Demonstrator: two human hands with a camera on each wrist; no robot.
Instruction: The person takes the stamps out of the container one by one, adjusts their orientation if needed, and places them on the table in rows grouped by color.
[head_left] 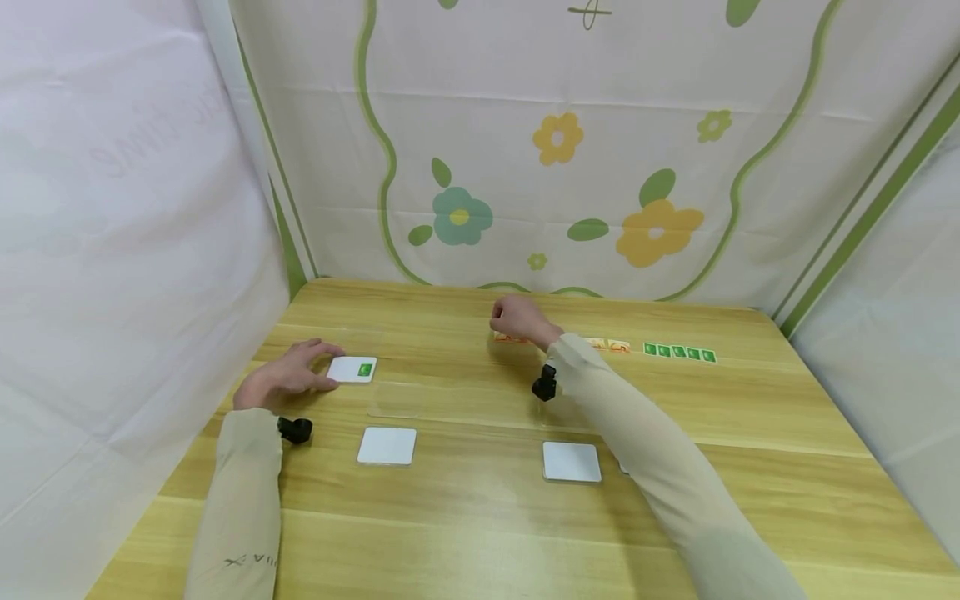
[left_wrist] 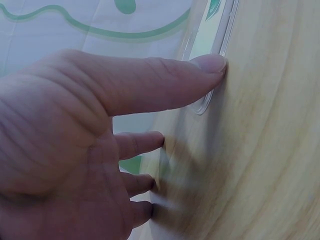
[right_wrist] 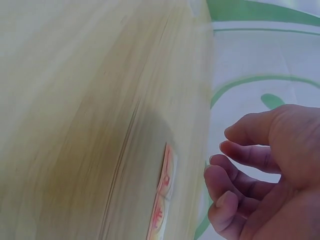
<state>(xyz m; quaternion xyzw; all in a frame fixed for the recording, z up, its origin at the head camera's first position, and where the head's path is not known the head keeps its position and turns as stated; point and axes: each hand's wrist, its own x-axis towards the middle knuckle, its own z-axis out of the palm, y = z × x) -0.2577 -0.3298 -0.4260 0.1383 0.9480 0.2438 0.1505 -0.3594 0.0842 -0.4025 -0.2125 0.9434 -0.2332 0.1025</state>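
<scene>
My left hand is at the left end of a white card in a clear case, its thumb and a finger on opposite edges. A small green picture piece lies on that card's right part. In the left wrist view the thumb presses the case's edge while other fingertips touch the table. My right hand hovers over the left end of a row of small orange picture pieces. Its fingers are loosely curled with a gap to the thumb and nothing between them.
Several green picture pieces line up on the right of the wooden table. Two white cards lie nearer the front. A clear plastic sleeve lies below the held card. A printed cloth hangs behind the table.
</scene>
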